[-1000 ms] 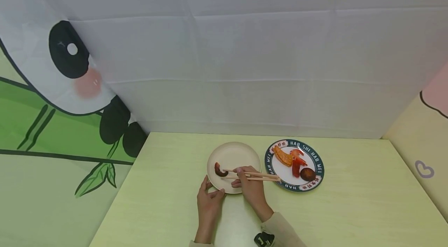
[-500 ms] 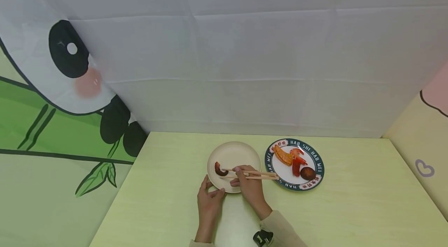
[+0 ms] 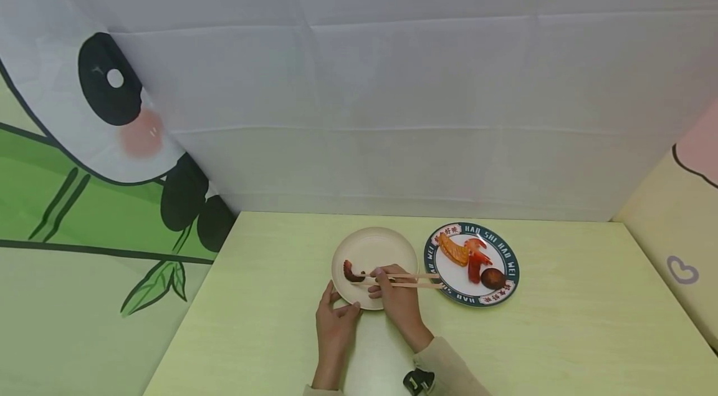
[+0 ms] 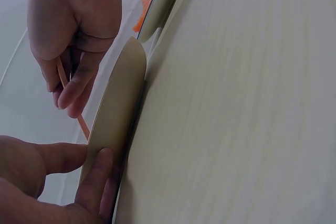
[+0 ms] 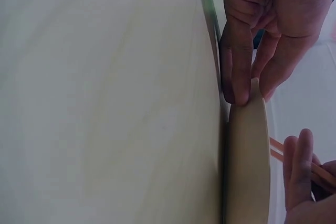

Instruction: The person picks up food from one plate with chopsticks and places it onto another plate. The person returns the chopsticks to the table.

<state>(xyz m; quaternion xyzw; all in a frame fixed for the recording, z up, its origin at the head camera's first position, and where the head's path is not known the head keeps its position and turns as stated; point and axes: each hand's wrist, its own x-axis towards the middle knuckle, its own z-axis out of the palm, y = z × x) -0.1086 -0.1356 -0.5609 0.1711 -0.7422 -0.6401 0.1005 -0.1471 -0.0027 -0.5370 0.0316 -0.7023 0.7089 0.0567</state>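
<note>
On the table, my left hand (image 3: 338, 324) pinches the near-left rim of a beige plate (image 3: 376, 240); the left wrist view shows its thumb and fingers (image 4: 97, 177) on either side of that rim. A pair of chopsticks (image 3: 412, 285) lies in my right hand (image 3: 399, 302), above the plate's right side. The chopstick tips point left and reach a curled dark-red food piece (image 3: 350, 272), like an octopus tentacle, on the plate. Whether the tips grip the piece or only touch it, I cannot tell. In the right wrist view the chopsticks (image 5: 275, 150) are partly hidden behind the plate.
Right of the beige plate stands a plate with a dark green lettered rim (image 3: 512, 265). It bears an orange wedge (image 3: 453, 251), a shrimp-like red piece (image 3: 477, 247), a dark red piece (image 3: 474, 270) and a round brown piece (image 3: 493, 279). A pale wall sheet (image 3: 392, 103) rises behind the table.
My right hand and the chopsticks have shifted slightly left over the plate. The left hand, both plates and the food look unmoved.
</note>
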